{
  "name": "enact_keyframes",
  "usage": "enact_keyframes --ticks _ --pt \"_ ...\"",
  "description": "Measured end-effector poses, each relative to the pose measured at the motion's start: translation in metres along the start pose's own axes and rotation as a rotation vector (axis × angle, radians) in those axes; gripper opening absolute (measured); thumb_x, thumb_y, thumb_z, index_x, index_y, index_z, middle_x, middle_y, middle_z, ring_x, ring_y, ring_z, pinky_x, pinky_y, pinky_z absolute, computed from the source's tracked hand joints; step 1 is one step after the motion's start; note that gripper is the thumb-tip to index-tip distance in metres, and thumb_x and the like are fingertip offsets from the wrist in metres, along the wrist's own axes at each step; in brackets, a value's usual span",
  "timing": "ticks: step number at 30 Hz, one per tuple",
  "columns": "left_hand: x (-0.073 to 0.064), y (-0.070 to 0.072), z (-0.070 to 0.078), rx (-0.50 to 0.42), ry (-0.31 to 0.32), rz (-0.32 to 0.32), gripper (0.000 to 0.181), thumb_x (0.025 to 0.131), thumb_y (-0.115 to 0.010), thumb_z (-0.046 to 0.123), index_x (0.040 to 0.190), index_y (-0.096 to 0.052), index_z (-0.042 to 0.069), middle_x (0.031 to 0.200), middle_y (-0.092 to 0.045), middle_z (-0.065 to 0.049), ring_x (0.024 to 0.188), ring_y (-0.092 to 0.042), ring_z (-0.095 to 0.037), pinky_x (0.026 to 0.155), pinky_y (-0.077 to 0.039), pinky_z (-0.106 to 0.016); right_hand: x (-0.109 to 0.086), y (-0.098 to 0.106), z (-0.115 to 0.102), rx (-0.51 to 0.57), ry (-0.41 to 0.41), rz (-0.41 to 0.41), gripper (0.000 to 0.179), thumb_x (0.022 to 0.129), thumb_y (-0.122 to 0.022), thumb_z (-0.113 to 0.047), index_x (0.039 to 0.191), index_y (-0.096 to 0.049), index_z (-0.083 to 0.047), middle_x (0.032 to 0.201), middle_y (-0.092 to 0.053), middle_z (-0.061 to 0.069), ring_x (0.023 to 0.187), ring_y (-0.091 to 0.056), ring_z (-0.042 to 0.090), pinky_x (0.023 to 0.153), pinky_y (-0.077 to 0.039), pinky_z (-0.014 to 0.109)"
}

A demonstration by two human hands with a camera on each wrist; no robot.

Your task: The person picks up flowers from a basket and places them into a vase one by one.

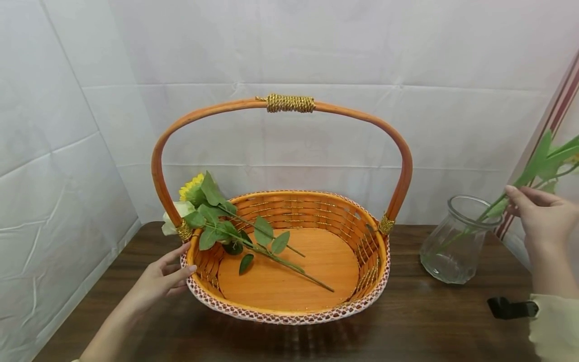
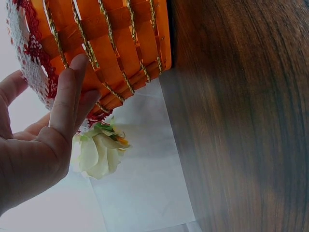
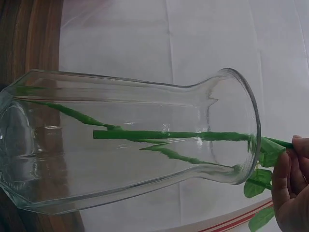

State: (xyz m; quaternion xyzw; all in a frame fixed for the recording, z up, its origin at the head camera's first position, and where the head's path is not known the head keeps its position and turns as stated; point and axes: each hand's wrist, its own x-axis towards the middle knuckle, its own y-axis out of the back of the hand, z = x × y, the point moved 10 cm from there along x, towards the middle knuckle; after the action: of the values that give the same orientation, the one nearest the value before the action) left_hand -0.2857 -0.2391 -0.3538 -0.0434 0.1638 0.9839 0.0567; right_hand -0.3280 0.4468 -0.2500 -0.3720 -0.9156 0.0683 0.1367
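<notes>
Green stem [image 3: 145,135], leafy: right of the basket [image 1: 289,296], lower end down inside the glass vase [image 1: 445,264], cut tip clear of the vase bottom. Right hand [image 1: 547,221] pinches it just outside the vase mouth. More green shows through the glass; can't tell if second stem or reflection. Vase stands right of the basket, apart from it.

Left hand [image 1: 156,284] grips the basket's left rim, thumb over the edge, fingers against the outer weave. Yellow flower [image 1: 192,188] and white flower [image 1: 170,224] lean over the basket's back-left rim by the handle foot; their leafy stems slant across its inside toward front right. Basket: orange, woven, red-and-white lace edging, tall handle [image 1: 402,166] wrapped in gold cord [image 1: 290,103] at top.

Dark wood table [image 1: 434,327] under the basket, white sheeting [image 1: 339,50] behind it. Far right of the basket: pale sleeve [image 1: 554,322], black object [image 1: 511,307] at its cuff, red stripes on the edge of the backdrop.
</notes>
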Motion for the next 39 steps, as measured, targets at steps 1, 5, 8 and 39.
enact_keyframes --ticks 1,5,8,39 --pt "0.0 0.0 0.0 0.0 0.0 -0.001 0.068 0.093 -0.054 0.02 0.146 -0.015 0.005 0.129 -0.033 -0.042 0.091 -0.062 -0.024 0.081 -0.052 -0.04 0.0 0.001 0.001 -0.003 0.005 0.002 0.012 0.067 -0.08 -0.014 0.072 -0.069 -0.016 0.065 -0.063 -0.008 0.047 -0.056 0.004 0.049 -0.048 0.01" --pt "0.001 0.0 0.0 -0.004 0.003 0.0 0.068 0.093 -0.054 0.02 0.146 -0.015 0.005 0.129 -0.033 -0.042 0.09 -0.062 -0.023 0.081 -0.052 -0.039 0.002 0.005 0.004 -0.088 0.024 0.01 0.011 0.069 -0.079 -0.017 0.071 -0.068 -0.02 0.066 -0.061 -0.012 0.047 -0.054 0.002 0.048 -0.046 0.008" --pt "0.001 -0.001 -0.001 -0.007 0.003 -0.001 0.068 0.093 -0.054 0.02 0.146 -0.015 0.006 0.129 -0.033 -0.042 0.09 -0.062 -0.023 0.082 -0.052 -0.04 0.003 0.008 0.009 -0.189 0.026 0.019 0.011 0.071 -0.077 -0.021 0.07 -0.066 -0.024 0.067 -0.059 -0.016 0.051 -0.053 0.0 0.049 -0.044 0.007" --pt "0.0 0.0 -0.003 0.005 0.034 -0.005 0.068 0.093 -0.054 0.022 0.146 -0.014 0.007 0.129 -0.033 -0.041 0.091 -0.062 -0.022 0.082 -0.052 -0.04 -0.032 -0.001 -0.012 -0.187 0.237 0.012 0.011 0.072 -0.077 -0.013 0.074 -0.07 -0.021 0.063 -0.06 -0.016 0.061 -0.053 -0.001 0.055 -0.043 0.005"
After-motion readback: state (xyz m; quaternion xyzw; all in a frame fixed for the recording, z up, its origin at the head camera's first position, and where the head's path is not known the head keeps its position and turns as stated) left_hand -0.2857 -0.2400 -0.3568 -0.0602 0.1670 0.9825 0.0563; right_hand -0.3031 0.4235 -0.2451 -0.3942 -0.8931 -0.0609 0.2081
